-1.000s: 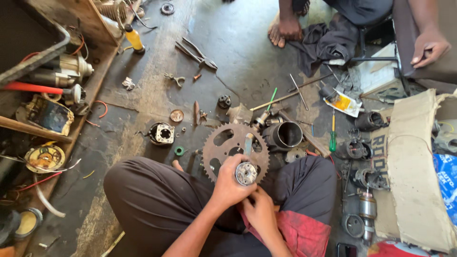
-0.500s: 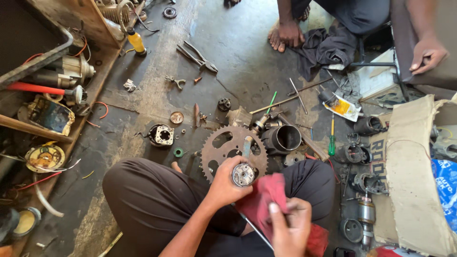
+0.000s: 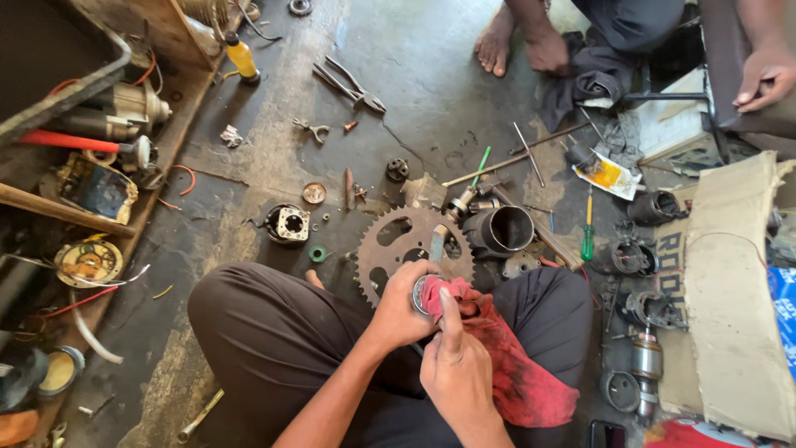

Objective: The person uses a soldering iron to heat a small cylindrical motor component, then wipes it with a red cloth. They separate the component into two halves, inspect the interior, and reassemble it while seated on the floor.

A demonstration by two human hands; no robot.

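Now red rag (image 3: 497, 348) covers round metal part (image 3: 421, 292).

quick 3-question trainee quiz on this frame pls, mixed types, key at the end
1. True or false: the right hand presses a red rag against the round metal part held in the left hand.
2. Which lies on the floor just beyond the hands? A) toothed sprocket B) blue bucket C) car tyre
3. Fill in: the screwdriver right of the black cylinder has a ____ handle.

Key: 1 true; 2 A; 3 green
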